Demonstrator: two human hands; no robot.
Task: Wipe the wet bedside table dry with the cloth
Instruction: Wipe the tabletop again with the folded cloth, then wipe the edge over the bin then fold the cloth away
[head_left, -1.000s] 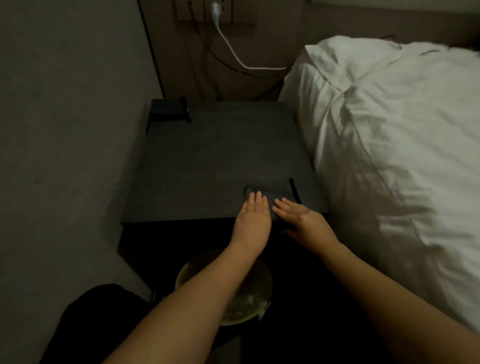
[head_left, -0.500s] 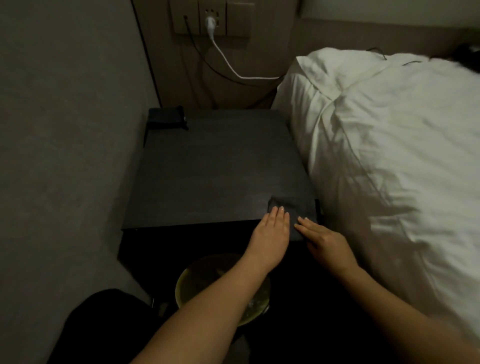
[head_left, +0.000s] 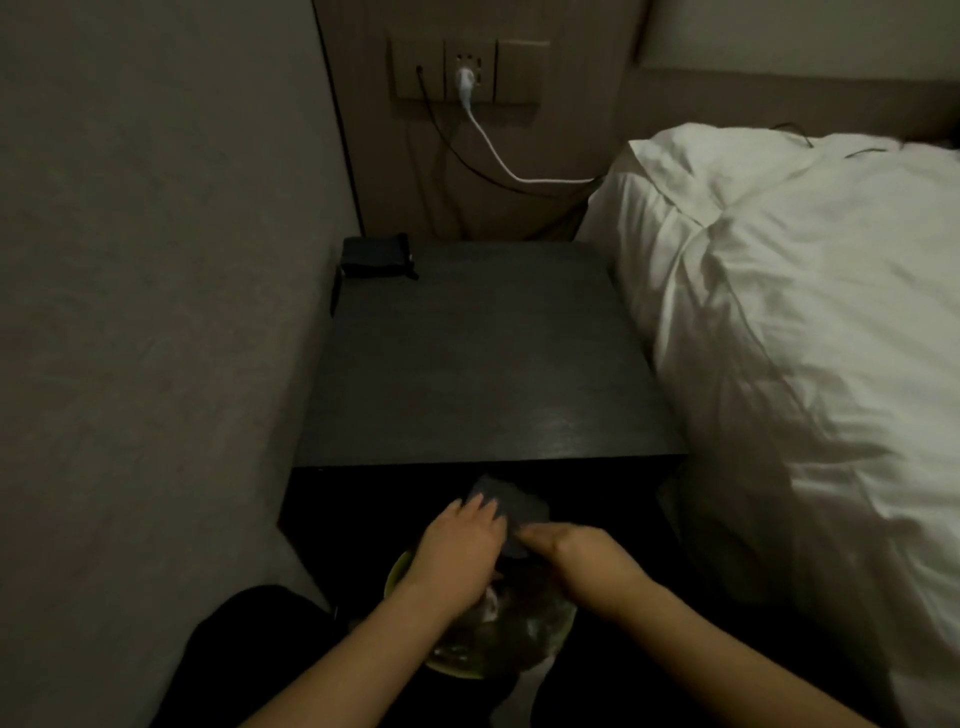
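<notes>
head view: both forearms reach forward, meeting below the front edge of the bedside table (head_left: 483, 358). the left hand (head_left: 460, 545) and right hand (head_left: 576, 558) each grip the dark cloth (head_left: 506, 512) between them, fingers curled around it, held off the tabletop above a yellow-green bowl (head_left: 467, 660).

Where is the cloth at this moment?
In the head view the cloth is off the bedside table, held between the left hand and right hand just below its front edge, above the bowl.
</notes>
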